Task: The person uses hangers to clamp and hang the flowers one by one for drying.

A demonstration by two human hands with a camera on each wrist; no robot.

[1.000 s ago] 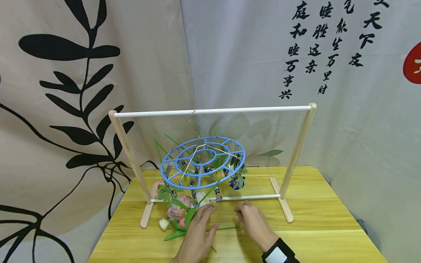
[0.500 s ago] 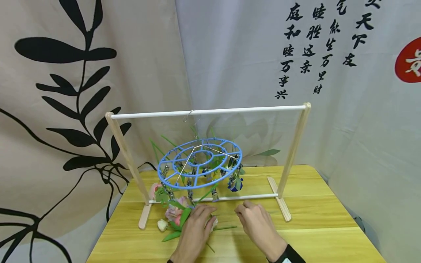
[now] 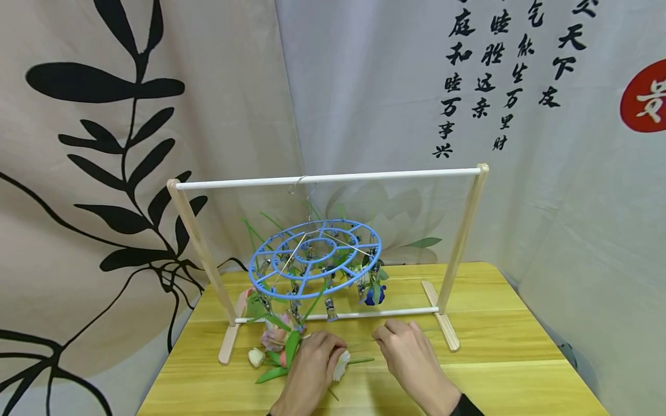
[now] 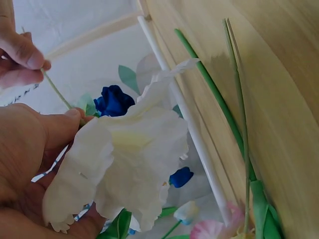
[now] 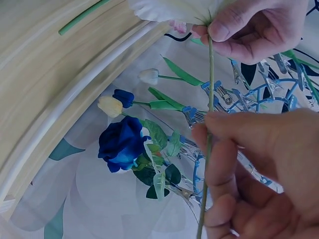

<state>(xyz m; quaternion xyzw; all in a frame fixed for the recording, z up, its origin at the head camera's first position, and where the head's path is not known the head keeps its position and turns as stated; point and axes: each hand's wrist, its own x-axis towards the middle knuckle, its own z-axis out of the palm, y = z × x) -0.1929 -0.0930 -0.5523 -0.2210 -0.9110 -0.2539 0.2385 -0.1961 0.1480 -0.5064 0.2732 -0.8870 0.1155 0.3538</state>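
A white artificial flower with wide ruffled petals is held between my two hands. Right under its head, the thumb and fingers of my left hand pinch the thin green stem. Further down, my right hand pinches the same stem between thumb and forefinger. In the head view most of the flower is hidden by the left hand. Beyond the hands hangs a round blue clip hanger with metal clips. A blue rose and small tulips hang from it, heads down.
The hanger hooks onto the white top bar of a wooden stand, whose low bar runs behind the hands. By the left hand on the table lie a pinkish-purple flower, a white bud and green leaves.
The white flower has come from beyond the left hand to its right side, nearer the person, as the left hand turned. The hanger has turned slightly. Both hands stay near the same spot.
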